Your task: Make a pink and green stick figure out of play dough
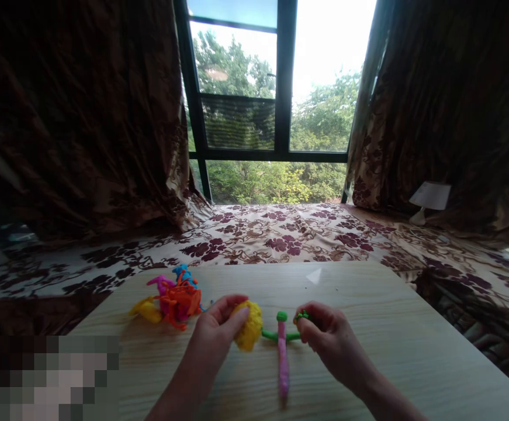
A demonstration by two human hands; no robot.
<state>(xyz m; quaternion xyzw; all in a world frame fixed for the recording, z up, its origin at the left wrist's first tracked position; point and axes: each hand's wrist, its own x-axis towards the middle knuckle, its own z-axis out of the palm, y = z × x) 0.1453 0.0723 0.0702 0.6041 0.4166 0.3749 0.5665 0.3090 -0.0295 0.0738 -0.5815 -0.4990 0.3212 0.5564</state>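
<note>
My left hand [224, 323] is closed on a lumpy yellow piece of modelling clay [249, 327], thumb on its near face. Between the thumb and fingers of my right hand [326, 327] is a small green piece of modelling clay [301, 316], partly hidden by the fingertips. Between my hands lies a clay figure with a long pink stem [283, 362]. A green knob [281, 316] tops the stem, and green side arms [270, 335] reach out both ways. The left arm's end is close to the yellow clay; the right arm's end is near my right fingers.
A pile of orange, pink, blue and yellow modelling clay [179, 301] sits at the table's left. The pale wooden table [368, 292] borders a flower-patterned cloth [280, 234]. A white lamp [430, 196] stands at the right, and curtains [74, 105] flank the window.
</note>
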